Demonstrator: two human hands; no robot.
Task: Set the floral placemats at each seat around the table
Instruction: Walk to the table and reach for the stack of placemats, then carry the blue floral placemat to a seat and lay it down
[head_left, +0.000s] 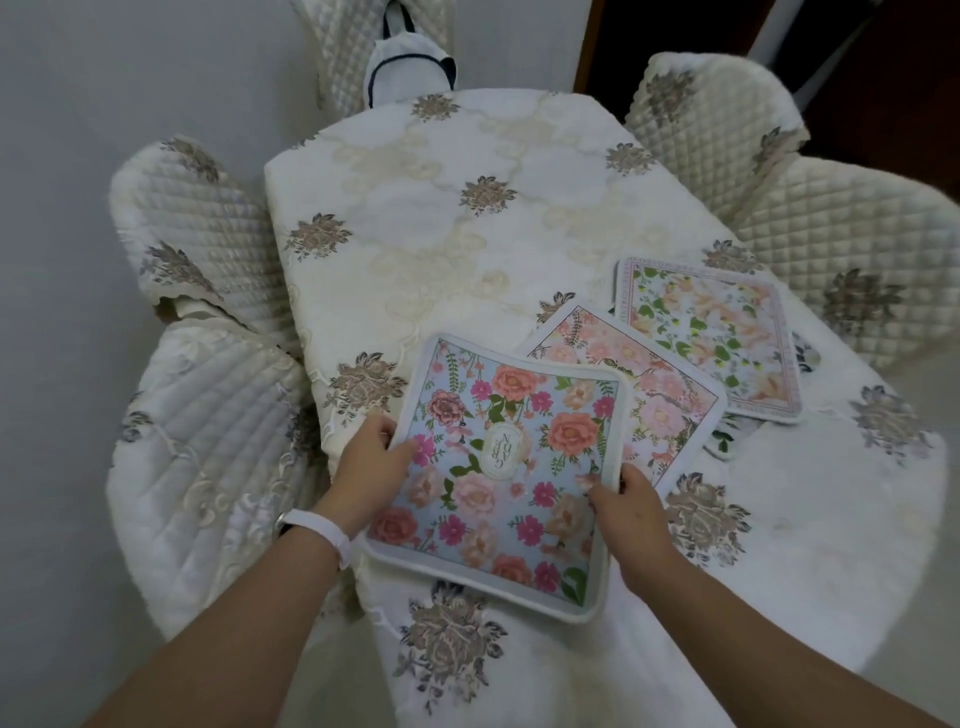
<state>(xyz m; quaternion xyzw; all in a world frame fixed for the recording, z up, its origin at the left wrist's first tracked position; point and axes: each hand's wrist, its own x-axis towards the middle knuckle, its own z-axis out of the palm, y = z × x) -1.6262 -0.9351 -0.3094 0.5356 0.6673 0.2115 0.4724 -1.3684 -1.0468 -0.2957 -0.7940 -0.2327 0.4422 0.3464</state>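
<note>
A blue floral placemat with pink and orange roses is held over the near part of the table. My left hand grips its left edge, thumb on top. My right hand pinches its right edge. Behind it a pink floral placemat lies tilted on the cloth. Further right a pale placemat with peach flowers and green leaves lies on the table, overlapping a dark-leaf mat that mostly hides beneath the others.
The table wears a cream embroidered cloth. Quilted chair covers stand at the left, near left, right and far end. A white bag with dark trim sits on the far chair.
</note>
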